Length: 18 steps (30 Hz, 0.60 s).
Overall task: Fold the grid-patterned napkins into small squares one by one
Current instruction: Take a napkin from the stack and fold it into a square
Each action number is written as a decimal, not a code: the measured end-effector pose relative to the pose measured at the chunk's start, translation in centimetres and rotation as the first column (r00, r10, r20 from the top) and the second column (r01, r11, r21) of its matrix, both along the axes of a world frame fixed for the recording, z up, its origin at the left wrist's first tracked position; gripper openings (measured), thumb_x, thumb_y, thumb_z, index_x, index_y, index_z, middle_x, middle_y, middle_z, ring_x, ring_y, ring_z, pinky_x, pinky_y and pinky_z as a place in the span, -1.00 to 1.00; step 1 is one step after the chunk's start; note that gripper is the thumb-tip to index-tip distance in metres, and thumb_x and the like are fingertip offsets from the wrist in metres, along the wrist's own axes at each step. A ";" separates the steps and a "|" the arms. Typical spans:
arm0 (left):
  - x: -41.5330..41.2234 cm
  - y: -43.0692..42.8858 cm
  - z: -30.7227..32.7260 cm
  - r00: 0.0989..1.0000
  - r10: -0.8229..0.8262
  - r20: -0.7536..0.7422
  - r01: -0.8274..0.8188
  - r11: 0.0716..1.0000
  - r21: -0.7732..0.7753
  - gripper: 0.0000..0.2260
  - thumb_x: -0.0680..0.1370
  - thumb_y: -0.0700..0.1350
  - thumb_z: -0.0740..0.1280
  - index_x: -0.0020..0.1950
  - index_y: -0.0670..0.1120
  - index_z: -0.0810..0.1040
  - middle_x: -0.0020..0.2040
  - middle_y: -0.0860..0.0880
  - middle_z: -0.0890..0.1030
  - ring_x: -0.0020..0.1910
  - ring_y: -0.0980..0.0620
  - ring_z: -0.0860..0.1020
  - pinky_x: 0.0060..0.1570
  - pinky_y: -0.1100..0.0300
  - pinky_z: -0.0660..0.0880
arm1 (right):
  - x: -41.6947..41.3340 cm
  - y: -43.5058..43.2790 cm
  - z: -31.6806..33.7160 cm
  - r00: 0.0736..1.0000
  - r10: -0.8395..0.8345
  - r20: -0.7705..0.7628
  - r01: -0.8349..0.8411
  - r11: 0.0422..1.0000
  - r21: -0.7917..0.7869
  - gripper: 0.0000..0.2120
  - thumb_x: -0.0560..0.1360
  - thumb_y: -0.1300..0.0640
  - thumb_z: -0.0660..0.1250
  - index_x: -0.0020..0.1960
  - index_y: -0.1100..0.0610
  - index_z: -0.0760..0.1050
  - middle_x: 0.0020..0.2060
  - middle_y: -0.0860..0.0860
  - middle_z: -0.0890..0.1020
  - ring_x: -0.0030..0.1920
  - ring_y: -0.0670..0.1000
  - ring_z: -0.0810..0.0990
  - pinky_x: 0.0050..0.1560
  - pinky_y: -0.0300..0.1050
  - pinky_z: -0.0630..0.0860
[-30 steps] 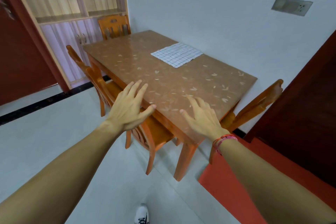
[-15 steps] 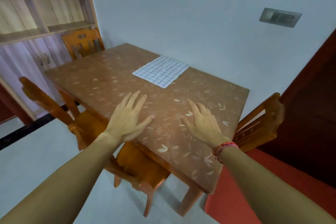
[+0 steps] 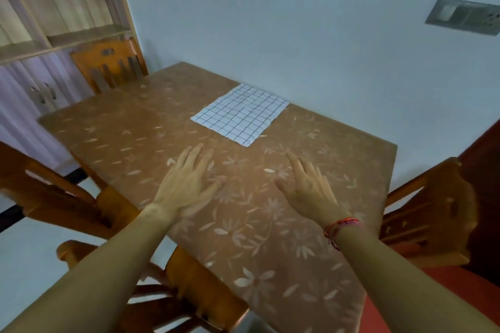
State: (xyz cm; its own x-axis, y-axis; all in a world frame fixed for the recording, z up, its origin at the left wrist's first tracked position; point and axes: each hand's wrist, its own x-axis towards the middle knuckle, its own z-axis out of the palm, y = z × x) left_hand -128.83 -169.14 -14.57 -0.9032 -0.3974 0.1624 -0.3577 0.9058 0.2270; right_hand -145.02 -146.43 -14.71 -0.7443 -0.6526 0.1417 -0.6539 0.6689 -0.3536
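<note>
While the grid-patterned napkin [image 3: 240,114] lies flat and unfolded near the far edge of the bench [image 3: 130,127], close to the wall, both grips reach palm-down over the bench's middle, apart from the napkin. The left grip [image 3: 186,184] has straight, spread fingers and holds nothing. The right grip [image 3: 308,186], with a red thread band [image 3: 341,226] at its wrist, is likewise spread and empty. A wooden chair [image 3: 433,208] stands at the bench's right edge.

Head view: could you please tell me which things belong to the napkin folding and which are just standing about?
For the job: napkin, table, left hand, right hand (both open, short of the napkin).
Standing about: far chair, left chair, near chair, right chair, shelf, wall socket.
</note>
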 end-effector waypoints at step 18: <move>-11.1 -10.1 -4.6 0.995 -0.035 0.092 0.028 0.997 0.072 -0.31 0.54 0.36 0.04 0.57 0.04 0.05 0.59 -0.03 0.04 0.56 -0.07 -0.02 0.47 -0.05 0.17 | -10.8 -11.6 -3.7 0.999 0.047 0.027 -0.050 0.991 0.127 -0.41 0.55 -0.23 0.12 0.50 -0.11 0.05 0.41 0.05 0.28 0.39 0.10 0.31 0.28 0.06 0.34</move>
State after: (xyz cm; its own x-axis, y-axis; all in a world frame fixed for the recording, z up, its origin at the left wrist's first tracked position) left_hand -139.96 -179.26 -19.13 -0.9253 -0.3760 0.0499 -0.3517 0.8999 0.2579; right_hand -155.79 -158.04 -18.41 -0.7132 -0.7000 0.0379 -0.6794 0.6769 -0.2831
